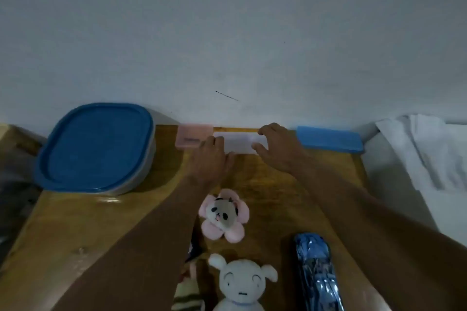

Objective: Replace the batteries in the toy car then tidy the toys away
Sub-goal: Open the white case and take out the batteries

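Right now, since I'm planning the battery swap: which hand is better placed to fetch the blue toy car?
Probably the right hand, at the white box: the blue toy car lies beside its forearm; the left hand would have to cross the panda plush.

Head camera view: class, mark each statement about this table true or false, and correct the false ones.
1. The big container has its blue lid on. True.
2. The white box sits between a pink box and a blue box along the wall. True.
3. A hand is holding the blue toy car. False: the car lies untouched on the table; the left hand and right hand are both at the white box.
4. The panda plush lies inside the container. False: it lies on the table between the two forearms.
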Demonstrator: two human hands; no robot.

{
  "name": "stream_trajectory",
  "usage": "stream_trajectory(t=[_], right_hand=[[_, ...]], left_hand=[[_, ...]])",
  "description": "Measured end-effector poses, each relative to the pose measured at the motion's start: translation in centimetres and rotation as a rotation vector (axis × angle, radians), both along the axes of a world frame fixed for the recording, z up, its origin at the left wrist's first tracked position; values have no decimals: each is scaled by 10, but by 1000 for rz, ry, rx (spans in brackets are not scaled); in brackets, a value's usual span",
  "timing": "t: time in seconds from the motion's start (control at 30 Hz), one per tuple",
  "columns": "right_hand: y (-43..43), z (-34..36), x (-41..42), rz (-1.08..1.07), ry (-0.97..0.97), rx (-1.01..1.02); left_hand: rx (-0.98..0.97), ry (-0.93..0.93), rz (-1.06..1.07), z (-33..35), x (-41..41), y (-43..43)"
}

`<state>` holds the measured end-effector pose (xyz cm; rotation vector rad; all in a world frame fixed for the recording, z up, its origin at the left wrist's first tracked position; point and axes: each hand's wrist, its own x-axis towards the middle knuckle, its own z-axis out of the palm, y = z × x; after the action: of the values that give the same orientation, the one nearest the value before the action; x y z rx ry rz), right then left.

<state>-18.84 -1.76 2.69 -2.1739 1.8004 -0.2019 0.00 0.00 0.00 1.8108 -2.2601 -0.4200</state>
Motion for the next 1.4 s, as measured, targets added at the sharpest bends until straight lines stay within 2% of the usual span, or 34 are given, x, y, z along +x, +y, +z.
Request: stream_trajectory(t=[0.17,0.53,0.83,1.13,1.3,1.4], right_hand=[[-23,-19,3,67,35,53],[-37,-43,4,203,77,94],[-32,-44,-17,162,83,67],[-30,-41,-17,194,178,57],[-26,-47,-11,173,223,33],[-28,-49,-8,156,206,37]], left_hand=[[41,48,88,-24,-6,-11],[-66,118,143,-44,-11,-11],[-78,220,138,-46,-20,-13],[35,369,314,-63,-26,-16],[25,518,394,-68,-26,-20],[-7,536,405,-71,-26,-19]])
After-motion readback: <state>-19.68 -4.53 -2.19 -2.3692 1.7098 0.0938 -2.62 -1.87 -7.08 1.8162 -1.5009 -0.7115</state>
